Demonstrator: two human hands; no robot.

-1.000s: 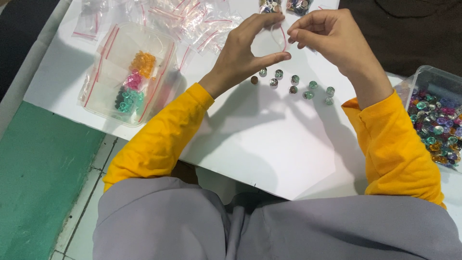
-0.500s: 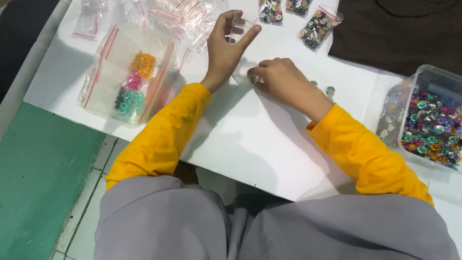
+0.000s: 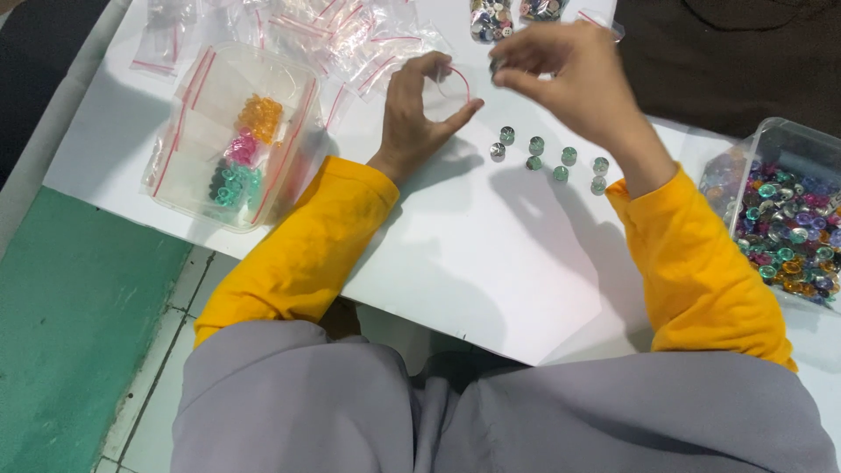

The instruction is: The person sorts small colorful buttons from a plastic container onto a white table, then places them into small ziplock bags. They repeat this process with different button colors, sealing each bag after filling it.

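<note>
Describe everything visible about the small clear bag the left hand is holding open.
The small clear bag is thin, see-through plastic with a red line along its mouth, like the loose bags heaped behind it. The left hand pinches it between thumb and fingers, holding the mouth open in a rounded loop, lifted just above the white table. The right hand is at its opening, fingertips pinching something small and dark. Whether anything is inside the bag cannot be told.

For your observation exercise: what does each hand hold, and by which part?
The left hand holds a small clear zip bag open by its mouth. The right hand pinches a small bead at its fingertips.
</note>
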